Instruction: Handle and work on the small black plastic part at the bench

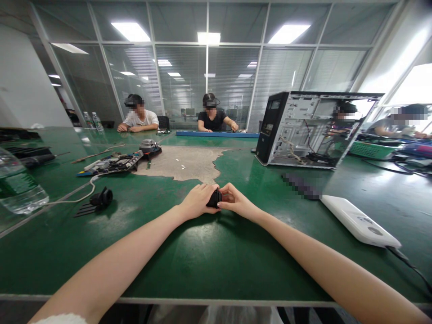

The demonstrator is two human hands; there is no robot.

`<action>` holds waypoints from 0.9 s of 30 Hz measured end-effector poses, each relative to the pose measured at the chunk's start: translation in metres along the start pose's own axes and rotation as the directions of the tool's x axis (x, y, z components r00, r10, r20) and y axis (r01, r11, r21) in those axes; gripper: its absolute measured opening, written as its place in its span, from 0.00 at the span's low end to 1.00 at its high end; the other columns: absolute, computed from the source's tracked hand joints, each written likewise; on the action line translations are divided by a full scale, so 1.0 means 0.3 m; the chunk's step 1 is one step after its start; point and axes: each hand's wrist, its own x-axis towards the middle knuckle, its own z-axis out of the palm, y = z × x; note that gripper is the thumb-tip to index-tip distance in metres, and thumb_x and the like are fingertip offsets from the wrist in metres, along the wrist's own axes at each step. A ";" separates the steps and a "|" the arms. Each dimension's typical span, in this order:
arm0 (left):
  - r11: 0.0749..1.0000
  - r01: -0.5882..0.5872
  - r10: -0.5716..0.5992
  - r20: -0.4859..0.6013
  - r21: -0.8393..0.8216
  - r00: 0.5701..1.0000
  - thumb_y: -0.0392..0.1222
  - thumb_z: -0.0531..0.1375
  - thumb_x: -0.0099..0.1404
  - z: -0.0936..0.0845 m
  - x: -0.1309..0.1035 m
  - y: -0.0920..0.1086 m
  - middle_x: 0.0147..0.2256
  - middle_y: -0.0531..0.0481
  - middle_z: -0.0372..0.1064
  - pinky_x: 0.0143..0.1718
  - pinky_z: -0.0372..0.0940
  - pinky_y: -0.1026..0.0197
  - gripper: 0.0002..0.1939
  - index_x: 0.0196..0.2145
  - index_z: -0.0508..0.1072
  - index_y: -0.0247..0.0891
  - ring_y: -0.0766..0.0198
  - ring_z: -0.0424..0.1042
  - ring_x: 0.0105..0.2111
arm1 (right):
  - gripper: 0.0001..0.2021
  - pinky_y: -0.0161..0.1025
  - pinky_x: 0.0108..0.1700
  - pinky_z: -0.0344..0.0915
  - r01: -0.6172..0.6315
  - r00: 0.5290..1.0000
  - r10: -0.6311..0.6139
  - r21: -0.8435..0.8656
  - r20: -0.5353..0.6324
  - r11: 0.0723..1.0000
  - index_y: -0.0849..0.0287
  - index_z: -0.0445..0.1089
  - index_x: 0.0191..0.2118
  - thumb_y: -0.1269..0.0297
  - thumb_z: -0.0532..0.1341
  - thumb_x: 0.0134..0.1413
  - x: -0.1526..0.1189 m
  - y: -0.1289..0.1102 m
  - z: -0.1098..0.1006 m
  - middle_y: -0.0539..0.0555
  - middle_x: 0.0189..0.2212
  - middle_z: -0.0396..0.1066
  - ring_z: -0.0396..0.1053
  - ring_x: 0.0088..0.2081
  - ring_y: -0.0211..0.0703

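Note:
A small black part (213,199) is held between my two hands, just above the green table (189,265). My left hand (198,201) wraps round its left side, with the fingers over the top. From the right, my right hand (234,200) pinches the part's edge between thumb and fingers. The part's underside and details are hidden by the fingers. To the left lies another black piece (101,198) with several prongs.
An open computer case (303,130) stands at the back right. A white power bank (361,220) with a cable lies at the right. Circuit boards (113,163) and a water bottle (20,184) are at the left. Several people sit beyond.

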 end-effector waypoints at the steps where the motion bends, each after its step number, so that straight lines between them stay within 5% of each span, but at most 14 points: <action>1: 1.000 -0.002 0.002 0.000 0.002 1.000 0.53 0.61 0.49 0.001 0.000 -0.001 0.41 0.44 0.63 0.39 0.57 0.56 0.33 0.48 0.54 0.36 0.54 0.64 0.40 | 0.15 0.39 0.40 0.63 0.002 1.000 -0.002 -0.002 -0.010 1.000 0.57 0.57 0.34 0.61 0.62 0.41 0.000 0.001 0.000 0.49 0.33 0.63 0.65 0.36 0.37; 11: 1.000 -0.024 0.024 -0.001 0.016 1.000 0.55 0.60 0.49 0.009 0.001 -0.006 0.43 0.44 0.62 0.41 0.57 0.56 0.34 0.48 0.54 0.36 0.54 0.63 0.41 | 0.15 0.42 0.43 0.62 -0.089 0.988 0.087 -0.006 -0.125 0.996 0.58 0.58 0.36 0.58 0.60 0.44 0.011 0.025 0.001 0.51 0.36 0.63 0.65 0.35 0.36; 18: 1.000 -0.015 0.015 -0.008 0.001 1.000 0.54 0.60 0.49 0.005 0.000 -0.003 0.41 0.44 0.63 0.40 0.57 0.56 0.33 0.48 0.54 0.36 0.55 0.64 0.40 | 0.16 0.40 0.42 0.62 -0.011 1.000 0.011 0.023 0.005 1.000 0.56 0.57 0.35 0.62 0.63 0.40 0.004 0.010 -0.012 0.49 0.34 0.64 0.65 0.38 0.37; 27: 1.000 -0.029 0.029 -0.009 -0.002 1.000 0.55 0.60 0.49 0.009 0.000 -0.009 0.43 0.44 0.62 0.40 0.57 0.56 0.34 0.48 0.54 0.36 0.55 0.63 0.41 | 0.13 0.40 0.42 0.61 -0.019 0.996 0.018 -0.018 -0.091 1.000 0.57 0.59 0.34 0.58 0.60 0.44 0.008 0.016 -0.004 0.49 0.34 0.64 0.64 0.35 0.36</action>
